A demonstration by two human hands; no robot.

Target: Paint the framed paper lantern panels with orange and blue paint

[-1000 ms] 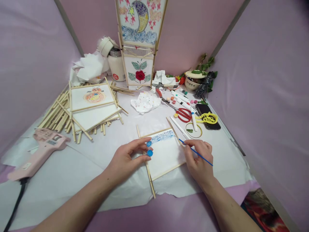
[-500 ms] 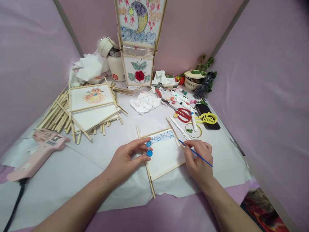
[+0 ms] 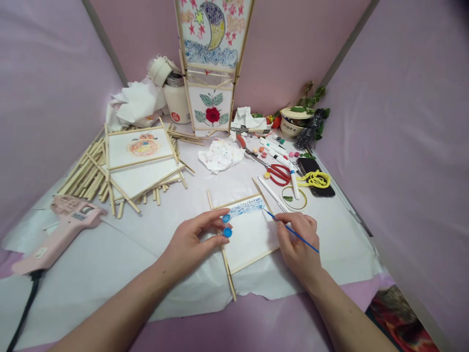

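A stick-framed white panel [image 3: 252, 244] lies on the table before me, with a band of blue dabs [image 3: 246, 208] along its far edge. Between thumb and fingers, my left hand [image 3: 200, 232] holds a small blue paint pot [image 3: 227, 232] with its lid flipped open, over the panel's left side. My right hand [image 3: 298, 239] pinches a thin blue paintbrush [image 3: 293, 231]. The brush tip is at the right end of the blue band; whether it touches the surface is hard to tell. The right hand is at the panel's right edge.
A pink glue gun [image 3: 62, 230] lies at left, near a pile of sticks [image 3: 82, 171] and a framed drawing [image 3: 141, 146]. Red-handled scissors [image 3: 278, 174], markers, yellow cord [image 3: 315, 179] and a phone [image 3: 324, 188] lie at right. A painted lantern-like frame [image 3: 210, 107] stands behind.
My right hand and the paintbrush have shifted slightly to the left. My left hand stays in place with the paint pot.
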